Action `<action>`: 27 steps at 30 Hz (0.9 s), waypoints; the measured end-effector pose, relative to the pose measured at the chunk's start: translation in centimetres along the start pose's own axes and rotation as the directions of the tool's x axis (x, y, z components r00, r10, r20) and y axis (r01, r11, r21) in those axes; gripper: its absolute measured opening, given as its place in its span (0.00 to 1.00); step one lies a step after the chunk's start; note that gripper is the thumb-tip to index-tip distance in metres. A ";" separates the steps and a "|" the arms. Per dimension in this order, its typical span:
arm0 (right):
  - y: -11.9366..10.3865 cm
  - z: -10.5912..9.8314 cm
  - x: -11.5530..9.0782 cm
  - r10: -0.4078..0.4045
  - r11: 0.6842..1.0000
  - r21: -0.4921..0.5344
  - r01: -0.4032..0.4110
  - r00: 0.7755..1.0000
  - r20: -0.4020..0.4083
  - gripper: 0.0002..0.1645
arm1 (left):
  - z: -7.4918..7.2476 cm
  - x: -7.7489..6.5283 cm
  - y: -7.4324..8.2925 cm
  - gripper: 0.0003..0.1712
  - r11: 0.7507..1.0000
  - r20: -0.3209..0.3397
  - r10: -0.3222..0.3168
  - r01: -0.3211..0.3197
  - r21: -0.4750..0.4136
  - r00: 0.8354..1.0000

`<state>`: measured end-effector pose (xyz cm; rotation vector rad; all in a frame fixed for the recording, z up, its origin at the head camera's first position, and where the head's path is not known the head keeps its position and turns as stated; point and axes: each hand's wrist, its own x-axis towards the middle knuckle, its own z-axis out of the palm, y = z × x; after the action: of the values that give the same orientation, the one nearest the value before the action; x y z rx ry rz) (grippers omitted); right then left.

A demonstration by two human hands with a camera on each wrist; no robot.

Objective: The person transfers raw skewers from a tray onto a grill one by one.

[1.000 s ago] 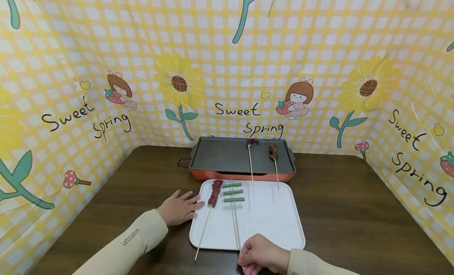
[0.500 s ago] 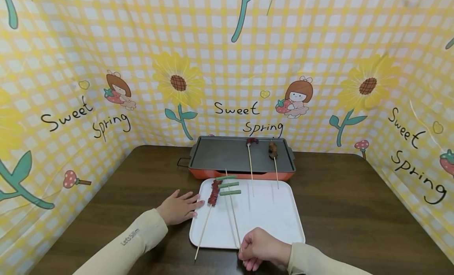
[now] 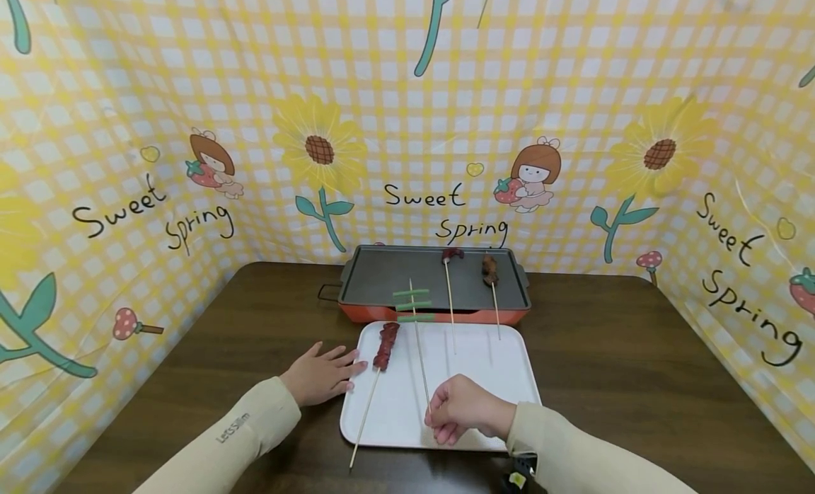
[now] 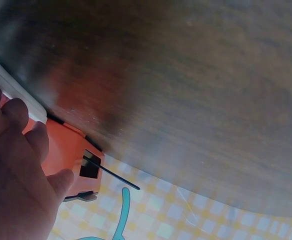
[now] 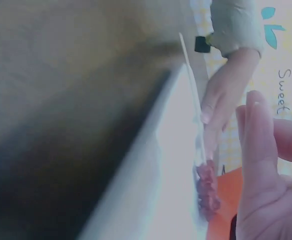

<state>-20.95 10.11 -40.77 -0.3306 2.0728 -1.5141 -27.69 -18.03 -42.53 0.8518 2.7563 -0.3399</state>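
The right hand [image 3: 469, 410] pinched a green skewer [image 3: 420, 350], its pieces [image 3: 414, 306] showing just past the white tray's [image 3: 509, 366] far edge, while the left hand [image 3: 320, 375] lay spread at the tray's left edge beside a red skewer [image 3: 385, 347], and two browned skewers [image 3: 489, 270] rested on the griddle [image 3: 385, 276] along the tabletop's [image 3: 637, 366] far edge.

Dark brown wood-grain tabletop [image 3: 191, 381]: smooth, semi-gloss (left wrist view shows orange mirrored in it). White rounded-rectangle tray [image 3: 509, 366]: smooth, looks like plastic. Dark grey rectangular griddle plate [image 3: 382, 274]: matt, metal-looking. Orange-red griddle housing [image 3: 382, 313]: smooth. Yellow-and-white checked backdrop [image 3: 407, 140]: printed cloth, creased. Beige long sleeves [image 3: 267, 416]: cloth, matt. Thin pale straight skewer stick [image 3: 422, 366]: looks like bare wood. Slim green rods [image 3: 414, 306]: smooth, matt. Dark red skewered chunks [image 3: 385, 347]: lumpy, slight sheen.
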 end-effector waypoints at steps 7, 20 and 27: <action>-2.2 -1.0 1.2 -0.023 1.000 -0.013 0.023 0.999 -0.023 0.06 | 0.0 0.0 -0.1 0.29 1.000 -0.007 0.003 -0.003 -0.005 1.000; -3.8 -2.3 3.5 -0.036 0.999 -0.017 0.034 0.993 -0.112 0.07 | -0.2 0.4 -0.4 0.29 0.999 -0.026 0.044 -0.043 0.018 0.999; -4.6 -2.3 5.1 -0.016 0.999 -0.035 0.012 0.991 -0.135 0.07 | 0.1 0.1 -0.2 0.29 1.000 -0.002 0.009 -0.009 0.019 1.000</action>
<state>-26.96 7.85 -37.45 -0.2621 2.2069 -1.5494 -27.87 -18.21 -42.60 0.8689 2.7547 -0.3643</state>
